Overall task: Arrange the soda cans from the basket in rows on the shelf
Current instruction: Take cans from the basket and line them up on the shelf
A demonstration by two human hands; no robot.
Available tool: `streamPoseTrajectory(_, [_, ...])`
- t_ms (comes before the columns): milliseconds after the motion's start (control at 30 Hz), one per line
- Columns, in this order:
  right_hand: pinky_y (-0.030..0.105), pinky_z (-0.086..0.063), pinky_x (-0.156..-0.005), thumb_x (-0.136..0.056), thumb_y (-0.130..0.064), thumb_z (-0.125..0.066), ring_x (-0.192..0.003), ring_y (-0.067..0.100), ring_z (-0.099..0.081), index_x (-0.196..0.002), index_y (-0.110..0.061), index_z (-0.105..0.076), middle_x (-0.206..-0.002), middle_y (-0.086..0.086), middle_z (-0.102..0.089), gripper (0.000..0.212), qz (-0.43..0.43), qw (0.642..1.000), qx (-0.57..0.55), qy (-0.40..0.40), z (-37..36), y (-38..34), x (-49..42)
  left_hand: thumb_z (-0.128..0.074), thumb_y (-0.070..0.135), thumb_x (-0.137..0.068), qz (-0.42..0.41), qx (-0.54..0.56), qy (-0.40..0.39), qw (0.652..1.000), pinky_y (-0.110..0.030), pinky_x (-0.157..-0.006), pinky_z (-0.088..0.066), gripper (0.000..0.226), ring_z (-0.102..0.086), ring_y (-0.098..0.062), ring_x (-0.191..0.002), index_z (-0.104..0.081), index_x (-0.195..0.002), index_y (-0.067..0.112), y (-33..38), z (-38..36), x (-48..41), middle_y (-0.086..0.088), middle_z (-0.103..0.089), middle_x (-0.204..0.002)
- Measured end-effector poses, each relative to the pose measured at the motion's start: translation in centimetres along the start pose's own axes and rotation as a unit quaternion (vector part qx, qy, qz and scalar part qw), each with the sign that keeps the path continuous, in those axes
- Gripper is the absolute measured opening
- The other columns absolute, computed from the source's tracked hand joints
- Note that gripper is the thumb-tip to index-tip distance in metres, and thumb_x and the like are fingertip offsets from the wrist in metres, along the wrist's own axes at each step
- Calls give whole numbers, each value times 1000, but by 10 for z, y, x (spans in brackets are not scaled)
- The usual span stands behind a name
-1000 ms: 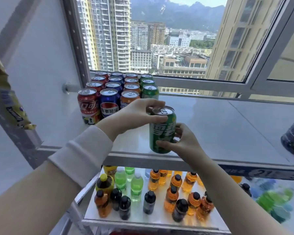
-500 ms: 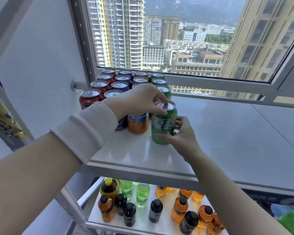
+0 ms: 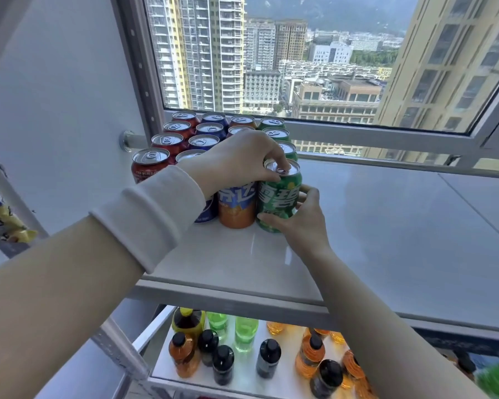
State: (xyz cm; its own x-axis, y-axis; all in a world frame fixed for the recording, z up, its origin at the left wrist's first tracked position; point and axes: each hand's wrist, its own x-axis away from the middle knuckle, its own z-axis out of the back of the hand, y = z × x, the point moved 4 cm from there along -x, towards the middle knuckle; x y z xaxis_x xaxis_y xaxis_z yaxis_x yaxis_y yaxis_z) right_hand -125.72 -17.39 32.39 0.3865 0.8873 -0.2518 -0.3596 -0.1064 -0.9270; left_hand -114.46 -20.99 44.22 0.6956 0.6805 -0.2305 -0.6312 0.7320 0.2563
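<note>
Centre frame, the green aluminium soda can (image 3: pixel 278 203) stands on the glossy white shelf (image 3: pixel 386 240), touching the orange soda can (image 3: pixel 236 210). I have the left hand (image 3: pixel 236 161) pinching its rim and the right hand (image 3: pixel 304 224) wrapping its side. Shoving harder could topple the orange soda can.

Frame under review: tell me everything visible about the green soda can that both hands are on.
The green can looks like aluminium, with a silver lid and pull tab, white lettering and a small yellow mark on its wall. It appears to stand upright on the white shelf, at the front of the green row, close against the orange can beside it. The left hand pinches its top rim from above. The right hand holds its lower wall, thumb in front, fingers behind. No dent shows.
</note>
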Motion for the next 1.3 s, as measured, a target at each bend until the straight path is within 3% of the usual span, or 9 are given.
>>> streamPoseTrajectory(100, [35,-49,-90,-56,-21,-89,-109,17,-53,-115,-15,-41,-121,5,-53,77,0,1000,17,4,0,2,-4,-66,24,-84,4,12,2,1000,-39,-91,-46,26,-56,-21,-100,-69,-110,23,-1,0,-1,-5,-64,-108])
streamPoseTrajectory(333, [39,-50,-92,-57,-22,-88,-110,17,-52,-121,-13,-40,-124,5,-52,80,-6,999,25,-18,2,0,-3,-68,25,-83,-2,10,1,1000,-41,-90,-47,26,-56,-22,-100,-69,-108,23,-3,-1,-3,-6,-65,-107])
streamPoseTrajectory(600, [21,-47,-80,-66,-13,-83,-100,12,-53,-123,-10,-43,-114,-2,-52,70,-8,999,9,-41,7,-3,0,-68,24,-83,-3,9,5,1000,-41,-88,-48,26,-58,-22,-100,-68,-108,23,-5,-3,-3,-7,-66,-107])
streamPoseTrajectory(767, [23,-41,-90,-68,-22,-82,-119,15,-49,-134,-11,-37,-132,2,-50,81,-9,998,34,-58,10,-2,4,-64,24,-86,-13,5,32,999,-35,-97,-43,31,-53,-18,-113,-64,-116,21,-2,-5,6,-1,-61,-123])
streamPoseTrajectory(867, [27,-32,-104,-76,-28,-75,-133,17,-37,-143,-10,-28,-144,6,-40,84,12,994,106,-25,18,-5,18,-60,24,-88,-31,27,95,995,-31,-100,-40,34,-51,-16,-116,-60,-122,19,4,-1,23,1,-57,-128])
streamPoseTrajectory(967, [27,-25,-109,-83,-32,-67,-138,19,-30,-145,-7,-25,-147,9,-36,78,56,978,201,29,27,-15,45,-59,23,-89,-50,50,168,983,-33,-103,-39,31,-51,-16,-119,-61,-120,16,8,0,51,1,-58,-127])
streamPoseTrajectory(1067, [35,-20,-116,-86,-32,-63,-143,24,-19,-144,-6,-25,-149,9,-33,75,81,962,253,56,24,-23,80,-58,22,-89,-76,47,214,973,-34,-104,-39,30,-52,-18,-119,-62,-118,14,11,-6,88,0,-61,-123])
streamPoseTrajectory(1300, [46,-23,-114,-86,-27,-62,-140,37,-24,-138,2,-37,-141,21,-41,64,121,933,320,114,-20,-41,190,-48,30,-85,-96,93,190,973,-32,-101,-40,38,-56,-21,-114,-65,-112,10,-18,-37,207,-4,-65,-117])
